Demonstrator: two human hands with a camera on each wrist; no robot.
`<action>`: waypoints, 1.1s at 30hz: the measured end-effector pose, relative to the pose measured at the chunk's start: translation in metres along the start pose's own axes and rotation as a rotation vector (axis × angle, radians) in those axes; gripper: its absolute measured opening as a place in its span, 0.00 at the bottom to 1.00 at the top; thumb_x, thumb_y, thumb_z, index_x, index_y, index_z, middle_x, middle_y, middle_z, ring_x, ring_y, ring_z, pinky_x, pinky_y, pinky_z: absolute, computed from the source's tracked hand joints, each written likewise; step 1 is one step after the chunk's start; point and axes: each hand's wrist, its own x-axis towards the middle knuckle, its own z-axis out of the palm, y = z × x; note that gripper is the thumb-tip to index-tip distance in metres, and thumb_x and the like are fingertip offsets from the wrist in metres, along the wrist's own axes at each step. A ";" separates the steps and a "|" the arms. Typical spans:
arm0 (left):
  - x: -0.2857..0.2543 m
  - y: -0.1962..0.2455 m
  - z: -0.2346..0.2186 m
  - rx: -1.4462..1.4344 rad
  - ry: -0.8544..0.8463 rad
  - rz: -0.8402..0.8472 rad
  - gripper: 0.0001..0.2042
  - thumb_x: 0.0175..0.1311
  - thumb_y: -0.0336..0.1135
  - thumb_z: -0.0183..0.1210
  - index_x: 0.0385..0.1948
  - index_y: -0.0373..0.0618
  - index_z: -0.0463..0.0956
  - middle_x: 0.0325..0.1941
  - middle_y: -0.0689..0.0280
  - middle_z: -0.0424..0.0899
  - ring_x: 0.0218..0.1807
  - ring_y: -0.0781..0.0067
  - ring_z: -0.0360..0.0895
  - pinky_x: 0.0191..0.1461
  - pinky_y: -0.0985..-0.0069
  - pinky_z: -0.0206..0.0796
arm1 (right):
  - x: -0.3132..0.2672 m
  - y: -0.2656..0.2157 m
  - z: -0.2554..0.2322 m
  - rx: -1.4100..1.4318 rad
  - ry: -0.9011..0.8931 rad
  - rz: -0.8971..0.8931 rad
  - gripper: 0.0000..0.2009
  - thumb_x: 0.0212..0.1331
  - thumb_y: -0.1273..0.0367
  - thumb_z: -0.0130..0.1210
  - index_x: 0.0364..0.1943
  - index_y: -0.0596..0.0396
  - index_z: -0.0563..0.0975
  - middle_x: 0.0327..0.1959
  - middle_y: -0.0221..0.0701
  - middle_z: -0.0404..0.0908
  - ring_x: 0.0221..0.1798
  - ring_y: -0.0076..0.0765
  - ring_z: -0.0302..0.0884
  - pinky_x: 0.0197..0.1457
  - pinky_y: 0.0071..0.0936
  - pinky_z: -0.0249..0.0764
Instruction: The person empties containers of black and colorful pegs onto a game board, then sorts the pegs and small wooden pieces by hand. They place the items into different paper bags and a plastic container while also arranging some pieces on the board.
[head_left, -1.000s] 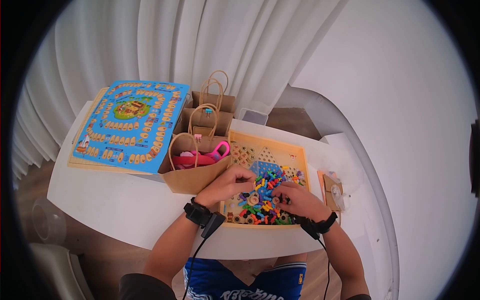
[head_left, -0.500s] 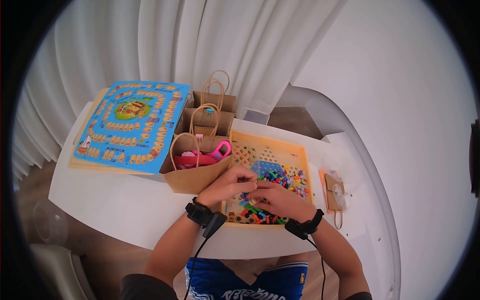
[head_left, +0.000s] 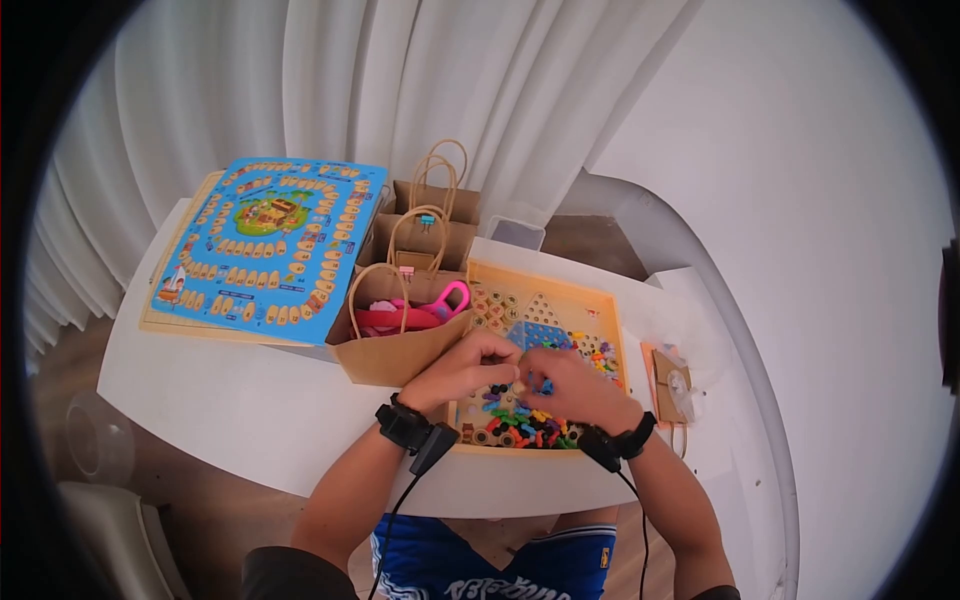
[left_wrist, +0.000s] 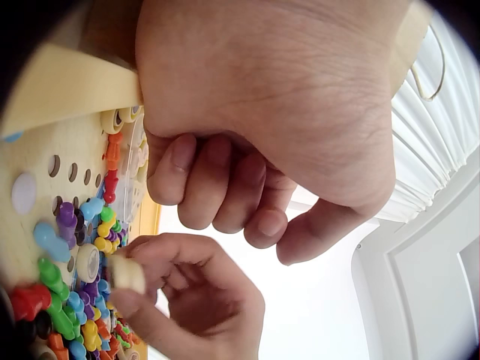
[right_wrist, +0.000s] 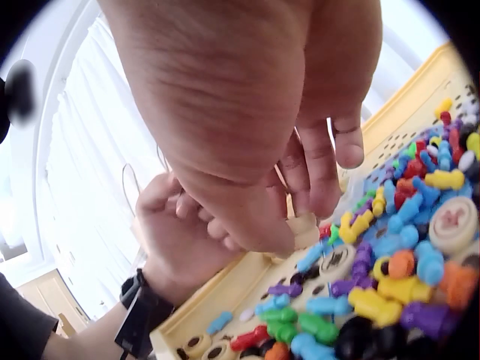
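My right hand [head_left: 570,388] is over the wooden tray [head_left: 612,335], close beside my left hand [head_left: 468,370]. In the left wrist view its thumb and finger pinch a round pale wooden piece [left_wrist: 127,274]. The left hand [left_wrist: 270,112] has its fingers curled, and nothing shows between them; the inside of its palm is hidden. Under the hands lie colourful plastic pegs [right_wrist: 375,300] heaped with round wooden pieces [right_wrist: 454,225], one bearing a red mark.
Left of the tray stand brown paper bags [head_left: 400,355], the front one holding pink items [head_left: 425,312]. A blue game board [head_left: 265,250] lies at the table's left. On the right is a small brown packet [head_left: 668,390]; a clear container [head_left: 517,233] sits behind.
My right hand has moved left from the peg pile to beside my left hand, which has stayed near the same place. The head view has shifted slightly.
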 end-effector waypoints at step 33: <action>0.001 -0.005 -0.001 -0.040 -0.003 0.032 0.17 0.65 0.33 0.58 0.20 0.42 0.59 0.22 0.74 0.57 0.28 0.84 0.55 0.33 0.75 0.48 | -0.045 0.052 -0.052 -0.113 0.201 0.201 0.09 0.55 0.73 0.67 0.39 0.57 0.81 0.40 0.38 0.84 0.45 0.45 0.82 0.48 0.38 0.78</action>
